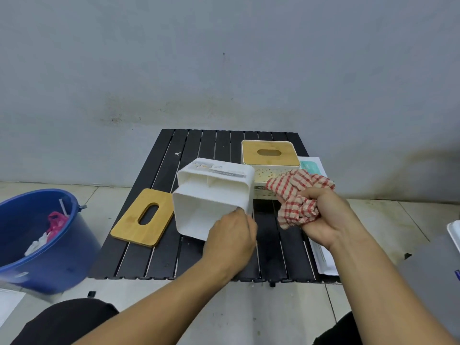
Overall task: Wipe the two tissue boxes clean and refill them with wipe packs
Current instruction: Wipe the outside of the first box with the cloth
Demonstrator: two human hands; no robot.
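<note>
Left hand [230, 235] is gripping the open box [211, 202], fingers [240, 216] clamped on its corner, tilted over the table [154, 257]. Right hand [323, 217] is clutching the cloth [296, 192], fingers clamped round it.

We see the open tissue box [211, 202] as smooth, matt white plastic, and the loose lid [143, 217] left of it as pale, smooth-finished wood, like the top of the far box [263, 174]. The checked cloth [296, 185] on the right looks a coarse, crumpled weave; the slatted table [211, 143] is matt black, the near-left bucket [62, 265] faintly glossy blue plastic.
</note>
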